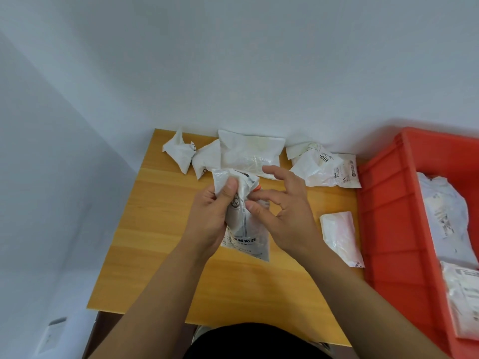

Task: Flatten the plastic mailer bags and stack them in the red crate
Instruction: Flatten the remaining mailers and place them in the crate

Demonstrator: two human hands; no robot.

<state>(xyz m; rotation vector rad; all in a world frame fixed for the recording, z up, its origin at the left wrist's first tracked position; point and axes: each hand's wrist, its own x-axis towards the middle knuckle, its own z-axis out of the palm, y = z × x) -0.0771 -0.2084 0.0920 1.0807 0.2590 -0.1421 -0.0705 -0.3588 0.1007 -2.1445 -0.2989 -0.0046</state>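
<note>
Gripping a crumpled mailer bag (245,221) above the middle of the wooden bench (155,229), the left hand (210,216) closes around its upper left part with the thumb pressed on top. The right hand (282,206) pinches the bag's right edge between thumb and forefinger, its other fingers spread loose. Both hands hide much of the bag; its printed lower end hangs free, and the print is too blurred to read.

Along the bench's far edge, against the wall (233,60), lie four more bags: a twisted one (180,152), a folded one (207,159), a flatter one (250,152) and a wrinkled labelled one (326,168). A pinkish flattened bag (340,237) lies near the right edge, just beside the red crate (388,216). The bench's left and near parts are bare wood.

The crate is cut off by the frame on the right. Inside it lie at least two flattened bags (445,216), partly out of view.
</note>
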